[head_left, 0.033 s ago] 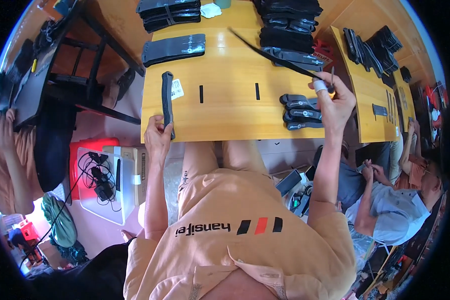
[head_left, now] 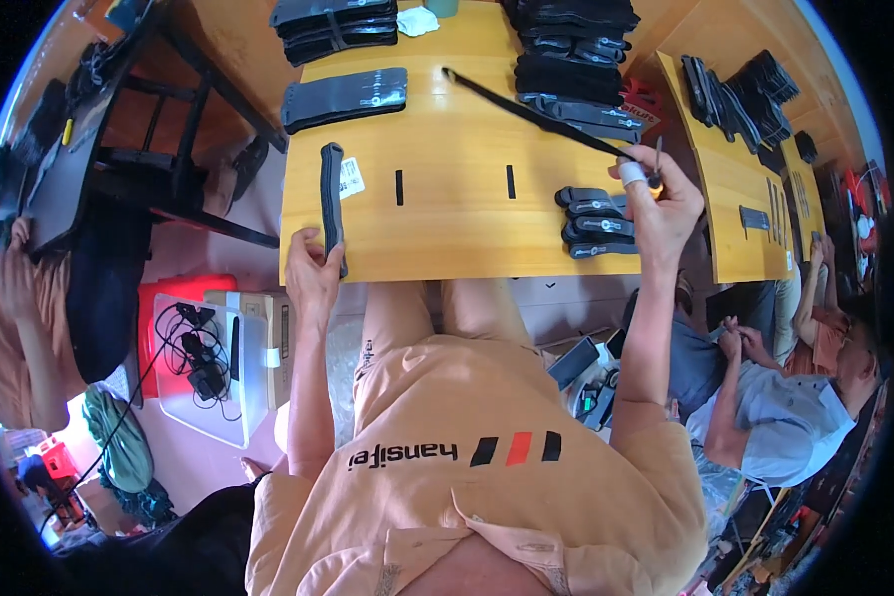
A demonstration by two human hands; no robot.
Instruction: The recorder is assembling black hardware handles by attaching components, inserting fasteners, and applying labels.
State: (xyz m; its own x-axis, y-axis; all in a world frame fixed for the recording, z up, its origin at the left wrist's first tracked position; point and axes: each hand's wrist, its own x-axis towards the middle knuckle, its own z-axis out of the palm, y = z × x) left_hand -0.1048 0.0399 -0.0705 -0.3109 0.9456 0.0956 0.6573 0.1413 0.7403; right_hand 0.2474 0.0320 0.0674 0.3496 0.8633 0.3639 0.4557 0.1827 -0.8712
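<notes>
My left hand [head_left: 314,262] is closed on the near end of a folded dark grey strap [head_left: 332,189], which lies lengthwise near the table's left edge. A white printed label [head_left: 352,177] sits beside this strap. Above the table's right part, my right hand [head_left: 666,204] pinches a long thin black strap [head_left: 541,119]; its free end reaches up and left over the tabletop. Also in the right hand is a slim tool with a yellow-orange handle [head_left: 656,182] and a thin shaft. Something white wraps one digit of that hand. Left of it lies a small stack of folded straps [head_left: 601,230].
Two short black strips [head_left: 400,188] mark the wooden table [head_left: 457,233]. Flat grey straps [head_left: 343,97] and bundled stacks [head_left: 338,30] stand farther back, with more at right [head_left: 571,74]. A clear bin [head_left: 209,397] with cables stands below left. Other people sit on both sides.
The thin black strap's free end has swung slightly left and down. My right hand has shifted a little to the left; the left hand stays on the folded strap.
</notes>
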